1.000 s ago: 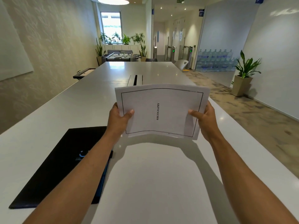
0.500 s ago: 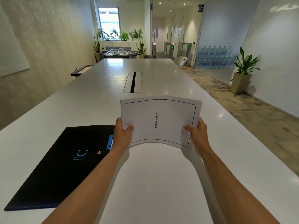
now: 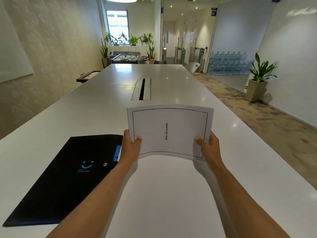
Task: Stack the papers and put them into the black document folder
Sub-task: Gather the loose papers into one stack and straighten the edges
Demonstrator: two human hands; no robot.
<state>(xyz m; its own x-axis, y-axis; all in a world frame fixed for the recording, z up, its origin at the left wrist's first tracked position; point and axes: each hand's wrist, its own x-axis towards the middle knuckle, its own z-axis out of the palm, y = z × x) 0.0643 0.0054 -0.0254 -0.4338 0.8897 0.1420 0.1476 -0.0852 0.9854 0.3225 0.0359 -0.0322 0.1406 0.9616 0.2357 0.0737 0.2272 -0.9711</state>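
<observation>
"BIBLIOGRAPHY" on papers [image 3: 169, 131]

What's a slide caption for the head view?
Both hands, left and right, hold a stack of papers titled BIBLIOGRAPHY above the white table, beside the closed black document folder.

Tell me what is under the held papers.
Under the papers only bare white table and their shadow show. The fingers behind them, from the left hand and right hand, are hidden.

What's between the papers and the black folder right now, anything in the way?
Only the left hand, gripping the papers at their left edge, beside the black folder. The head view shows nothing else there but bare white table.
</observation>
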